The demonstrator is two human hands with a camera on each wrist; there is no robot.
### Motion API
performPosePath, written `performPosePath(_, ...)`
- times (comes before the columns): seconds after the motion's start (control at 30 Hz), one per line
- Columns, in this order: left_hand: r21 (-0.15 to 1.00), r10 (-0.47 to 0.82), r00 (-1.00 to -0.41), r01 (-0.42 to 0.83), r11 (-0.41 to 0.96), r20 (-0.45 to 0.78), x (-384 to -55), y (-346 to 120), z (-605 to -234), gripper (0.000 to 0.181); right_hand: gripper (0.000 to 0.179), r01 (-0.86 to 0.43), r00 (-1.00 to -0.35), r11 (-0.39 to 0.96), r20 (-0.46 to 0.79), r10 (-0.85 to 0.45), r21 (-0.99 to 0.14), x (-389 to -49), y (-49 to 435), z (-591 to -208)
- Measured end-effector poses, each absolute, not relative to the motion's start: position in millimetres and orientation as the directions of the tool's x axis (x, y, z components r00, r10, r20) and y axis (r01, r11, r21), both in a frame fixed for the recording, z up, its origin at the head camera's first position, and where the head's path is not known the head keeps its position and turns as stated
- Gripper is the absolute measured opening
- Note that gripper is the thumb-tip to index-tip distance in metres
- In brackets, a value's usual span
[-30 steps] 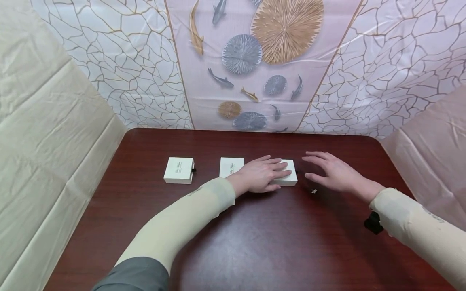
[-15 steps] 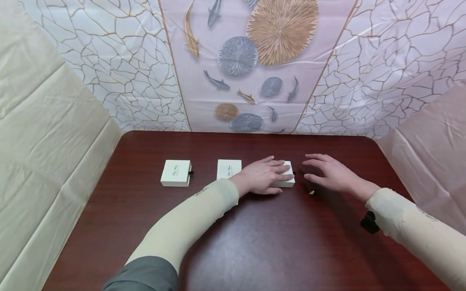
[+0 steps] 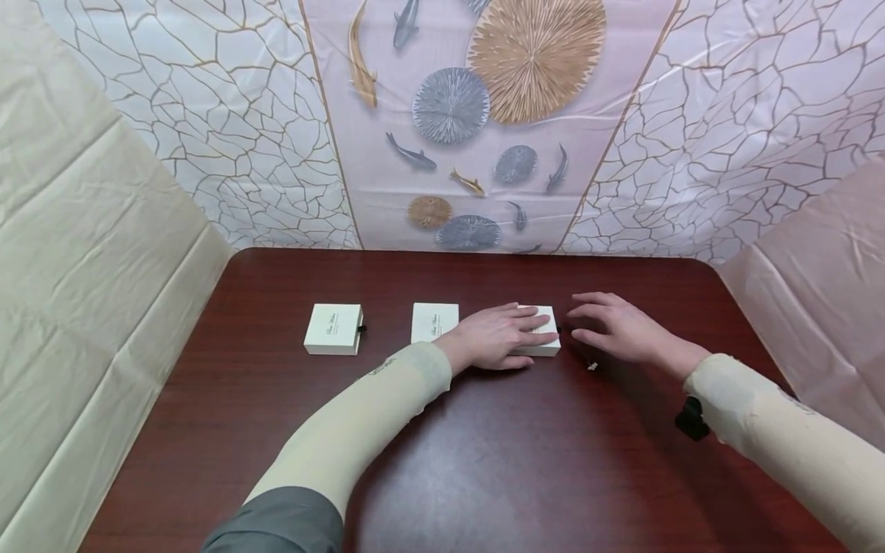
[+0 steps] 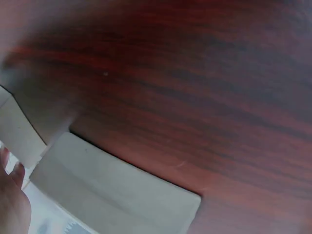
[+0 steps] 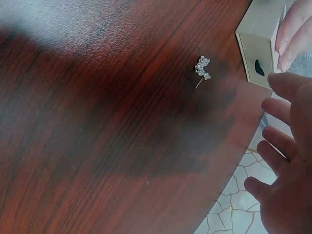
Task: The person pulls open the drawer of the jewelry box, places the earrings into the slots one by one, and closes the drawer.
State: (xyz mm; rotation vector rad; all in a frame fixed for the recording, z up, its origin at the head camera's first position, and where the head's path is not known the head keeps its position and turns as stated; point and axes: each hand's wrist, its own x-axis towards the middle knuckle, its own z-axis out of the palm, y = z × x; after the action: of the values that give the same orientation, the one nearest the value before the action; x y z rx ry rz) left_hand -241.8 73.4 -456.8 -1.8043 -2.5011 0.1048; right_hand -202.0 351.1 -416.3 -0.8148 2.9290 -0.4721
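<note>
My left hand [image 3: 494,336] rests with spread fingers on top of the rightmost small white box [image 3: 542,351]. A short black tab [image 5: 259,68] sticks out of that box's right end, as the right wrist view shows. Close to this end hovers my right hand [image 3: 618,326], its fingers loosely bent and holding nothing; thumb and fingertips are near the tab, and whether they touch it I cannot tell. On the table below the right hand lies a small sparkling earring [image 5: 203,67] with a thin pin. Under my left wrist, the middle white box [image 3: 435,321] is partly hidden.
Another white box [image 3: 333,329] with printed lettering and a black tab stands at the left of the dark red wooden table [image 3: 484,461]. Patterned cloth [image 3: 263,138] hangs behind the table's back edge, and plain cloth [image 3: 104,269] covers the left side.
My right hand has moved slightly left, closer to the rightmost box's end. The left hand stays on that box, and the head view has shifted a little.
</note>
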Motion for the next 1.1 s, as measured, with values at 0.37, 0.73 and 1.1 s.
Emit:
performPosePath(0.37,-0.079,0.953,-0.302,0.949,0.304,0.031,-244,70,-462,0.058,0.023,-0.532,-0.831,0.769,0.044,-0.555,-0.355,-208,345,-422)
performPosePath(0.73,-0.077,0.95,-0.312,0.947,0.313,0.028,-244,71,-463,0.056,0.016,-0.51,-0.833,0.769,0.001,-0.553,-0.385,-210,335,-425)
performPosePath(1.1,-0.09,0.945,-0.327,0.941,0.327,0.014,-244,71,-463,0.058,0.004,-0.511,-0.832,0.762,0.004,-0.555,-0.398,-217,329,-425)
